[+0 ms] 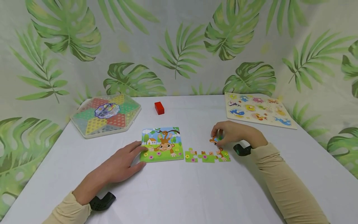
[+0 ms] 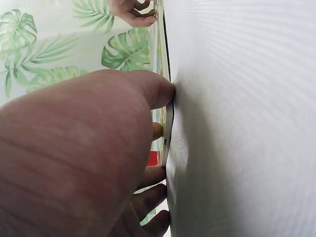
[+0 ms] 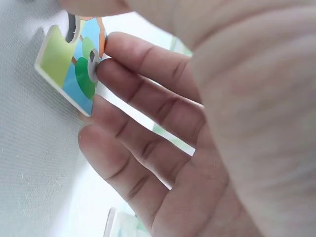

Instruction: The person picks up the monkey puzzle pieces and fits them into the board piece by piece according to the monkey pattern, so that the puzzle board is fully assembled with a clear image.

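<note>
Your right hand (image 1: 233, 133) has its thumb and fingertips clamped on a puzzle piece (image 3: 85, 69), which is tilted over the right half of the white surface (image 1: 167, 193), though you cannot tell whether its lower edge touches; the fingers of your left hand (image 1: 124, 162) are apart, the index on the left edge of the monkey picture board (image 1: 165, 147) and the thumb at its near left corner; just beside that board's right edge, a row of three puzzle pieces (image 1: 208, 157) lies below your right hand; farther out, a red block (image 1: 159, 108) is near the surface's far edge, left of its middle; a hexagonal game board (image 1: 106, 114) fills the far left corner, and a sea-animal board (image 1: 258, 110) lies at the far right corner; behind the far edge hangs a leaf-print cloth (image 1: 190, 18).
</note>
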The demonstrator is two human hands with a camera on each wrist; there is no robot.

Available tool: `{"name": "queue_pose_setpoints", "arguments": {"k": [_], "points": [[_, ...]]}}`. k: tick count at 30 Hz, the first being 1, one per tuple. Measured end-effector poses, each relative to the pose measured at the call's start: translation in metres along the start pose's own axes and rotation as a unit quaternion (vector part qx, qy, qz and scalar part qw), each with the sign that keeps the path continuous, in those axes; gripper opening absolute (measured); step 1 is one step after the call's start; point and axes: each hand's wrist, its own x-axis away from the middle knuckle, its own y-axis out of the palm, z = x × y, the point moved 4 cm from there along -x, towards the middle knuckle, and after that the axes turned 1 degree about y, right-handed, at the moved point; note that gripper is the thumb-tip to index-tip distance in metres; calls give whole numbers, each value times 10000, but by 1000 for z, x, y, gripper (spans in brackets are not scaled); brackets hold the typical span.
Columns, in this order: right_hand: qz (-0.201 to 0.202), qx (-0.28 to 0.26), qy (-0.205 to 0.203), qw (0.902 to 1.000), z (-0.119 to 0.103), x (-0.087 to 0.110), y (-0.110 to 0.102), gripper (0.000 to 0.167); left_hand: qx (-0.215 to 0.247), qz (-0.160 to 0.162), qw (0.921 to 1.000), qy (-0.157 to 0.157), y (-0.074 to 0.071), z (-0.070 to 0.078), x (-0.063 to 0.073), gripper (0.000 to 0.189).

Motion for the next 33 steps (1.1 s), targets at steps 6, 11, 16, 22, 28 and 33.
{"name": "queue_pose_setpoints", "arguments": {"k": [6, 11, 16, 22, 28, 33], "points": [[24, 57, 49, 10000, 0, -2, 2, 30, -34, 61, 10000, 71, 0, 0, 0, 50], [19, 109, 119, 9999, 0, 0, 0, 31, -77, 44, 9999, 80, 1, 0, 0, 51], [34, 91, 324, 9994, 3, 2, -3, 32, -76, 9, 10000, 41, 0, 0, 0, 51], [242, 226, 124, 9994, -1, 2, -5, 30, -63, -13, 10000, 23, 1, -1, -1, 51], [442, 293, -33, 9986, -8, -2, -5, 32, -54, 3, 10000, 4, 1, 0, 0, 51], [725, 402, -181, 9964, -15, -7, -4, 32, -71, 45, 10000, 23, 1, 0, 0, 51]]}}
